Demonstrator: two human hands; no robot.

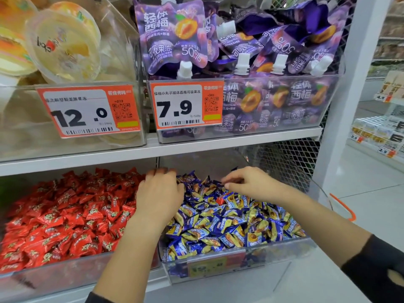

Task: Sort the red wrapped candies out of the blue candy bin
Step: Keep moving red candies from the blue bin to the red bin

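Taking the clear divider [157, 165] between the 2 lower bins as landmark: left of it lay the red candy bin [65, 217], heaped to its front wall. The left hand [159, 193] sat right at the divider, fingers straight and loosely spread over the back of the heap, holding nothing that showed. Just right of the divider, the blue candy bin [284, 250] held blue-and-yellow wrappers, and 1 red wrapped candy [219, 201] lay on top, between both hands. Farther right, the right hand [244, 182] hovered over the back of that bin, fingers relaxed and slightly bent, gripping nothing visible.

The likely risk was that raking through so loose a pile would bury the red piece under blue ones, or push blue candies over the low front wall. A careless sweep of the left hand could also carry blue wrappers across the divider.

The bins sat on a white shop shelf [87, 158]; above the divider hung price tags [185, 106] reading 12.0 and 7.9, and far right ran a pale tiled aisle [371, 204].
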